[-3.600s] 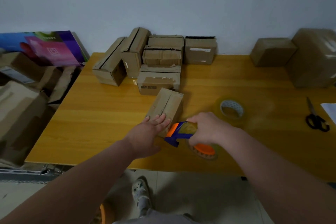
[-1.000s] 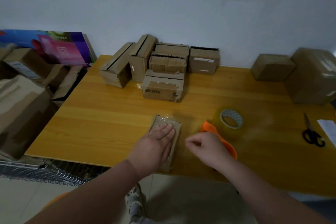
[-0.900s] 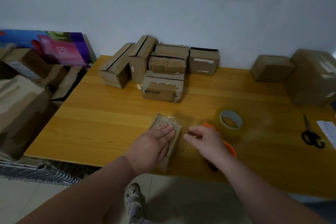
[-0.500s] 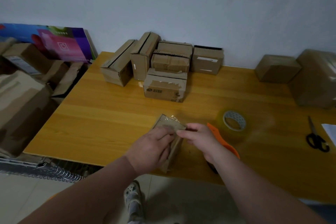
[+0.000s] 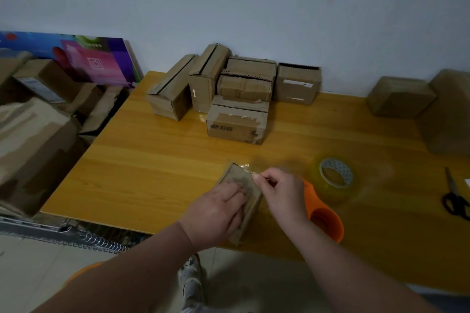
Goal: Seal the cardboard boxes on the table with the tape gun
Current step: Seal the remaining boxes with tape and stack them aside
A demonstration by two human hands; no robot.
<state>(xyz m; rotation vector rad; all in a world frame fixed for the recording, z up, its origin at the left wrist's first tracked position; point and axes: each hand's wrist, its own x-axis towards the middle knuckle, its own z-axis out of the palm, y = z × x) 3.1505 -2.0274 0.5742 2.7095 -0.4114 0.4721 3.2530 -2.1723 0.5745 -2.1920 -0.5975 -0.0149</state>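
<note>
Lower centre: a small brown cardboard box point(image 5: 235, 175) lies near the front edge of a yellow wooden table point(image 5: 152, 160), with the left hand point(image 5: 216, 213) pressed flat on it, fingers extended. The right hand point(image 5: 282, 193), fingers curled, pinches a loose end of clear tape point(image 5: 246, 167) at the box's far corner, and the orange plastic tape gun point(image 5: 325, 221) lies just right of it. If tugged, the tape would likely crease or stick to itself.

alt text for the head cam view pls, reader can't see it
A person's left hand presses flat on a small cardboard box on a wooden table while the right hand pinches clear tape at its far end. The orange tape gun lies beside the right hand, a tape roll and scissors further right, more boxes piled at the back.
</note>
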